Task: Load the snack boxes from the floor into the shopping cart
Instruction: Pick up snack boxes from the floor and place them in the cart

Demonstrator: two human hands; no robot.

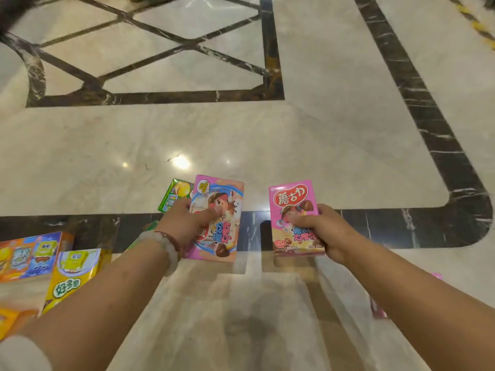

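A: Snack boxes first: where do they stand? The left hand grips a pink box with a cartoon face, thumb laid across its front, fingers curled behind. The right hand grips a second pink box by its lower right side, printed front up. Both boxes are held above the marble floor, near each other but apart.

B: And the rest?

A: A green box lies on the floor just behind the left hand's box. At the left edge sit an orange and blue cartoon box and a yellow box beside it. Something pink peeks out under the right forearm; too hidden to name.

B: The shopping cart?

A: Not in view, so I can't say which way it lies.

B: Then how should the carry go?

A: My judgement: keep both grips firm through the turn toward the cart. These look like light card boxes, so squeeze the edges, not the broad faces. Lay them flat and side by side in the cart, leaving room for the bigger boxes. Let go only once each box rests on something.
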